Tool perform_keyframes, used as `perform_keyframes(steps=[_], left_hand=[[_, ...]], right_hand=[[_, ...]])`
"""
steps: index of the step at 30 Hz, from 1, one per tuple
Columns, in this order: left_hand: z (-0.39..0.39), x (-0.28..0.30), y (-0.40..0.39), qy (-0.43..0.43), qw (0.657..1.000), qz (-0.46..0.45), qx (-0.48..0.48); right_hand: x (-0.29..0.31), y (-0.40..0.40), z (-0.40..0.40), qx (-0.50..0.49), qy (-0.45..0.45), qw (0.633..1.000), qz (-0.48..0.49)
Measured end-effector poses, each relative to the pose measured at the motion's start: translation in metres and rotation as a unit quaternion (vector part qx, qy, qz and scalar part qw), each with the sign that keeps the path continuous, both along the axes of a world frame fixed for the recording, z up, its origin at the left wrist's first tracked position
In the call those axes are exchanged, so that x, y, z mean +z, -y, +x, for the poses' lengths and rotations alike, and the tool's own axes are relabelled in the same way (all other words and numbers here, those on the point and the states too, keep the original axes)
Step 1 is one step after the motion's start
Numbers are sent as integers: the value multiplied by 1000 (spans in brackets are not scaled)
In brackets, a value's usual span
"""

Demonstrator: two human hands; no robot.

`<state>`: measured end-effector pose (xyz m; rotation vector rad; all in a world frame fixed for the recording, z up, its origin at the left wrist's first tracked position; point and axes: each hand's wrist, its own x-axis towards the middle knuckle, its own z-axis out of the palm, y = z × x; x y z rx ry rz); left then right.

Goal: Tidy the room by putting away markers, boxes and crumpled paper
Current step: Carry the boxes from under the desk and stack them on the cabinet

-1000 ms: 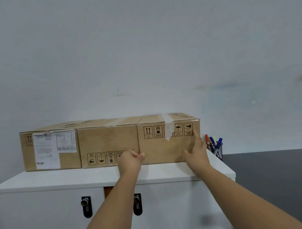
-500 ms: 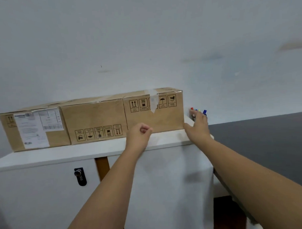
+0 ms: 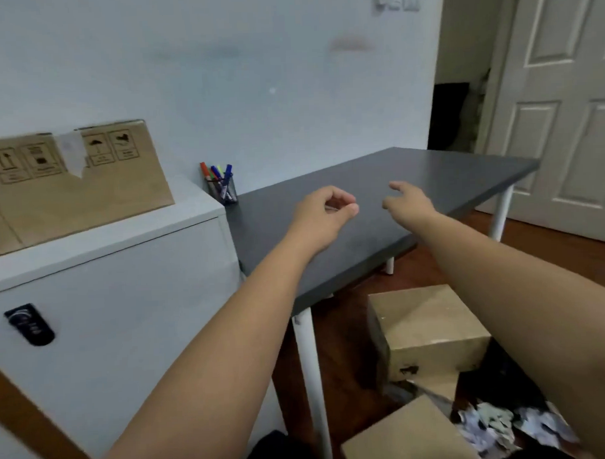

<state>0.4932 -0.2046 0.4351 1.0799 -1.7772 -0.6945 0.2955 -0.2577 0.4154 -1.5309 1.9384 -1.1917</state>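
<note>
Two bare hands counted: left hand [image 3: 322,211], right hand [image 3: 408,201]. One dark grey table [image 3: 429,176]; three white table legs seen. One white cabinet [image 3: 125,304] with one black lock [image 3: 29,324]. Three cardboard boxes: one on cabinet [image 3: 76,189], two on floor [image 3: 431,328] [image 3: 404,438]. One marker holder [image 3: 222,191]; four markers counted. One white door [image 3: 564,100]. Crumpled paper pieces [image 3: 489,425] several, number indistinct.

1. Cardboard box [image 3: 87,199], upper left: tan, black handling symbols, strip of whitish tape.
2. Cabinet [image 3: 132,304]: white, black lock.
3. Markers [image 3: 218,174]: red, green, yellow, blue caps.
4. Desk [image 3: 378,192]: dark grey top, white legs.
5. Crumpled paper [image 3: 489,425], lower right: white-grey.
</note>
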Motion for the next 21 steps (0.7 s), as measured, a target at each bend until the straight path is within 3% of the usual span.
perform_keyframes(steps=[9, 21], left_hand=[[-153, -110, 8, 158, 972, 92, -146], [-194, -307, 89, 262, 904, 336, -40]], right_hand=[[-115, -26, -128, -102, 67, 987, 107], [-294, -7, -239, -122, 120, 951, 258]])
